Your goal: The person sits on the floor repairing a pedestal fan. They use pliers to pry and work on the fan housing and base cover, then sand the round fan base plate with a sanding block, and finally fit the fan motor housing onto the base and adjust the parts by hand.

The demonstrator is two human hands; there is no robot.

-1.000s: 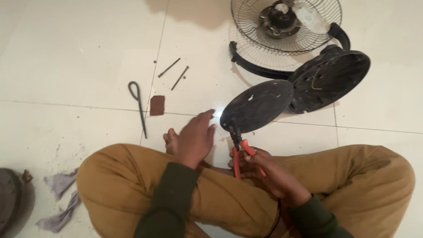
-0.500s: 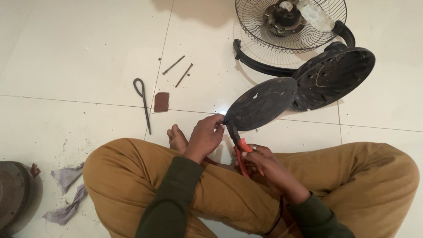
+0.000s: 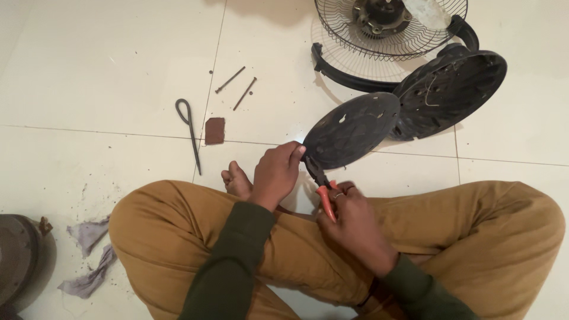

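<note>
Two hands busy: both mine, working at the near edge of one dark round plate (image 3: 354, 129).
Posture: I sit cross-legged on white floor tiles (image 3: 89, 65), khaki trousers, dark green sleeves, one bare foot (image 3: 237, 179) showing between my knees.
Left hand (image 3: 276, 173): closed in a pinch on the plate's near-left rim, thumb and fingertips against the edge.
Right hand (image 3: 349, 220): wrapped tight around the orange handles of the pliers (image 3: 320, 184), ring on one finger.
Pliers: black nose points up and left and meets the plate rim just beside my left fingertips; whether the nose is actually biting something there, I cannot tell.
Plate: tilted, near edge in my grip, far edge overlapping a second, larger dark round housing (image 3: 450, 92) that lies behind and to its right.
Fan guard (image 3: 388, 32): wire cage with the motor hub in its middle, top of view, beyond the housing; a black curved ring (image 3: 349, 79) lies under its near side.
Loose parts, left of plate: two long thin screws (image 3: 237, 88) side by side, a small brown square patch (image 3: 214, 130) on the tile joint, a looped metal wire hook (image 3: 189, 131) beside it. All well apart from my hands.
Far left: grey rag scraps (image 3: 89, 261) and part of a round dark metal object (image 3: 21, 261) at the frame edge.
</note>
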